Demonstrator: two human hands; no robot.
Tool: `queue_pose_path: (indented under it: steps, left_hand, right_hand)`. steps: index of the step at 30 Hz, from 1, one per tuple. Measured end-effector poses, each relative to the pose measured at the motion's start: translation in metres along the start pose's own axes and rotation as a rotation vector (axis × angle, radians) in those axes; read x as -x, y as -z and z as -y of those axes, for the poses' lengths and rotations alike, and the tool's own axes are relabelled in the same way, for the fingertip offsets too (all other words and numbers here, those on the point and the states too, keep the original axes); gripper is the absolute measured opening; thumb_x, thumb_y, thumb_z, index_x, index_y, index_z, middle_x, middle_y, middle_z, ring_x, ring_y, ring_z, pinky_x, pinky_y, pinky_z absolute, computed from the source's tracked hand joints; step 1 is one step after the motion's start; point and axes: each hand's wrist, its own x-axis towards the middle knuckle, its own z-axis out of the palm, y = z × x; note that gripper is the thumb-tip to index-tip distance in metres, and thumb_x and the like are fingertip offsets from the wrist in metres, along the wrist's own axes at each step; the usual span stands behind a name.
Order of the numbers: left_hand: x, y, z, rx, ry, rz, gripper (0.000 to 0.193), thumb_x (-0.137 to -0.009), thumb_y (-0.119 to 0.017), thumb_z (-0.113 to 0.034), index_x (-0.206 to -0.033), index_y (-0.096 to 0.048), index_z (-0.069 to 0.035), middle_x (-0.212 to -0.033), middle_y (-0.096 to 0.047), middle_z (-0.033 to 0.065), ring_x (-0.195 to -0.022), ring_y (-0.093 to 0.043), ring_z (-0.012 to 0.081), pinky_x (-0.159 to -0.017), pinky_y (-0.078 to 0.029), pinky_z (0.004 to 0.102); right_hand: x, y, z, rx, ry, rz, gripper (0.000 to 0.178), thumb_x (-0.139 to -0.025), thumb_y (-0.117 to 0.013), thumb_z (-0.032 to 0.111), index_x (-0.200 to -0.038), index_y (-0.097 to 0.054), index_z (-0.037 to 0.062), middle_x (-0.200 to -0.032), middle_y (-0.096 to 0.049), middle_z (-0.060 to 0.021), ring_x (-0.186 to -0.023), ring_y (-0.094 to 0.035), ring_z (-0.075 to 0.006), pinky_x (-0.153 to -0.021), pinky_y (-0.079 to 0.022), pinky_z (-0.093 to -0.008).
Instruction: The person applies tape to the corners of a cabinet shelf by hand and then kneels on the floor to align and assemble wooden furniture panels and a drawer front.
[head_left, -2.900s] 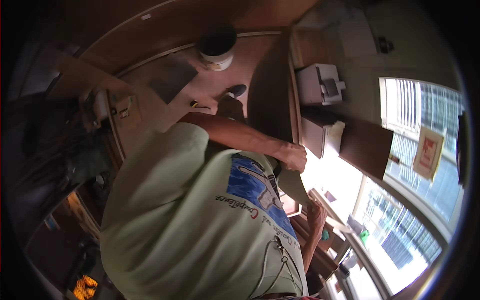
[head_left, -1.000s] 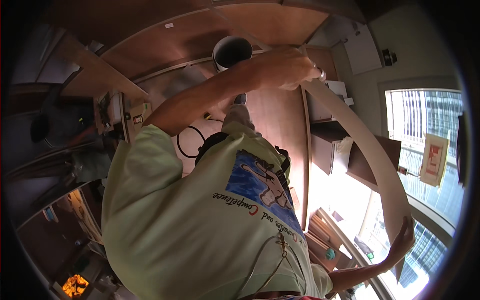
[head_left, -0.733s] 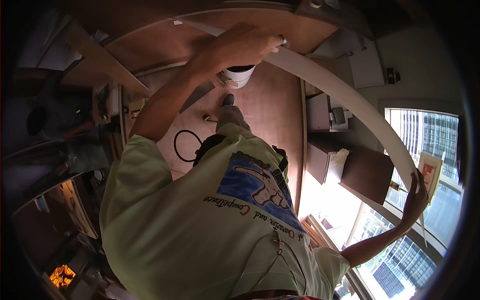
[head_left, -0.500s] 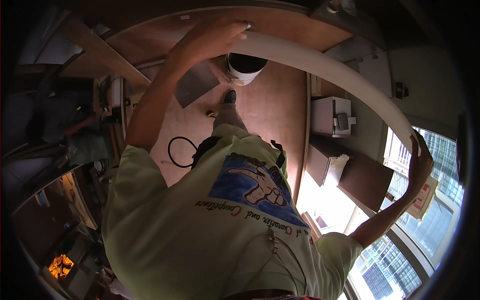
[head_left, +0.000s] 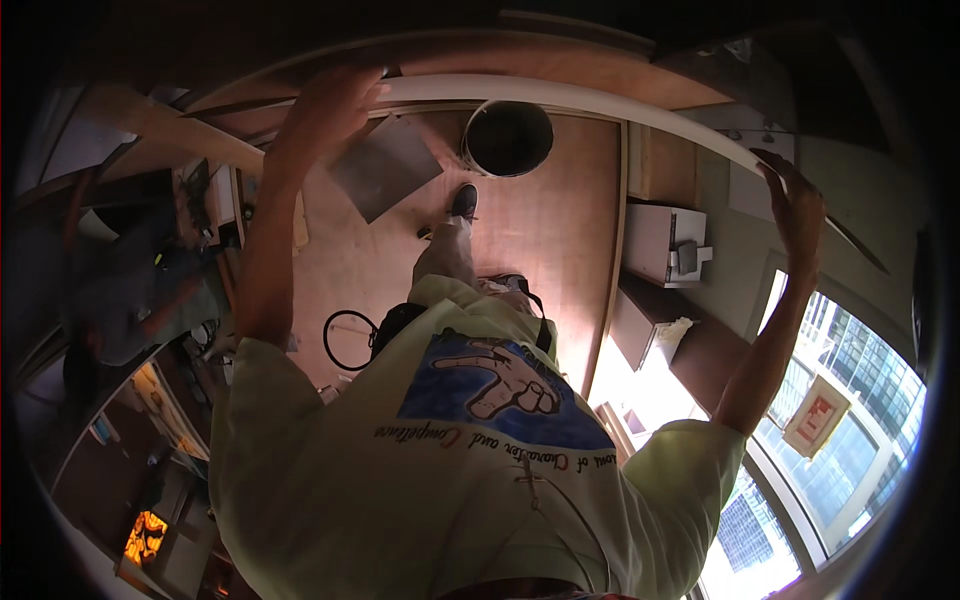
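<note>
A long, narrow, pale strip spans the far side of the view, held between my raised hands; the lens makes it look bowed. My left hand is closed round its left part. Gripping it near the right is my right hand, with the thumb and fingers bent over the edge. A tapering end of the strip juts out past that hand. The face turned to me looks plain; what material it is I cannot tell.
A bucket stands on the reddish-brown board floor beyond my shoe. Left of it lies a grey square sheet. Cabinets and a window are on the right. At the left, another person shows dimly.
The strip has tilted and now shows a narrower face. My left hand has shifted left and slightly nearer; my right hand has moved farther away and a little left.
</note>
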Motion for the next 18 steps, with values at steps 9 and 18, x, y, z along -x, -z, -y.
queue_pose_path:
  steps: [9, 18]
  left_hand:
    - [-0.025, -0.045, 0.084, 0.048, 0.03, -0.008, 0.022, -0.092, -0.059, -0.022, -0.09, -0.056, 0.0, -0.077, -0.059, 0.0236, -0.078, -0.056, 0.0445, -0.066, -0.043, 0.0508]
    - [-0.039, -0.084, 0.132, 0.063, 0.086, 0.096, 0.019, -0.089, -0.059, -0.018, -0.101, -0.06, -0.003, -0.087, -0.063, 0.0227, -0.085, -0.06, 0.0416, -0.07, -0.047, 0.049]
  right_hand:
    - [-0.091, -0.086, 0.008, 0.012, 0.187, 0.004, 0.02, -0.092, -0.059, 0.026, -0.105, -0.068, 0.0151, -0.097, -0.07, -0.0085, -0.084, -0.068, -0.0288, -0.07, -0.054, -0.0383]
    - [-0.135, -0.176, 0.011, -0.019, 0.278, -0.028, 0.024, -0.09, -0.06, 0.033, -0.108, -0.068, 0.0201, -0.09, -0.07, -0.0059, -0.082, -0.068, -0.0271, -0.071, -0.054, -0.0383]
